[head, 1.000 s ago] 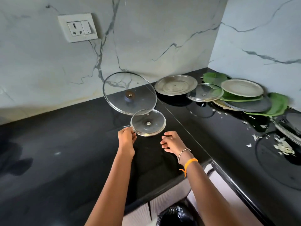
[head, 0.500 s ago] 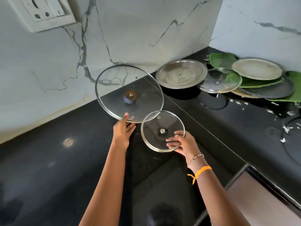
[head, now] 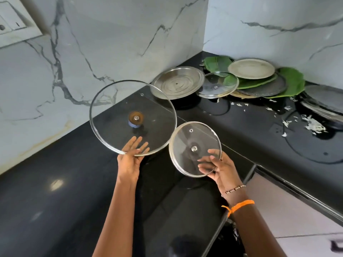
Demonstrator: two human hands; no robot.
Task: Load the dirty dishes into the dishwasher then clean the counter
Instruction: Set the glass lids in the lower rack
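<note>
A large glass lid (head: 111, 115) with a blue knob under it tilts over the black counter (head: 55, 173). My left hand (head: 130, 162) holds its near rim, with the fingers showing through the glass from below. To the right is a small glass lid (head: 187, 143) with a steel rim, raised off the counter. My right hand (head: 220, 169) pinches its near edge, thumb on top and fingers beneath. Further dirty dishes lie in the corner: a steel plate (head: 176, 82), another small glass lid (head: 217, 85) and a pale plate (head: 250, 68) on green leaves (head: 293, 80).
White food scraps (head: 313, 125) are scattered on the counter at the right, near stacked plates (head: 324, 101) at the frame edge. Marble walls close off the back and right. A wall socket (head: 11, 25) is at the top left. The counter's front edge runs past my right wrist.
My left hand left the small lid and took the large lid's rim. My right hand took hold of the small lid and lifted it. The view moved closer to the corner.
</note>
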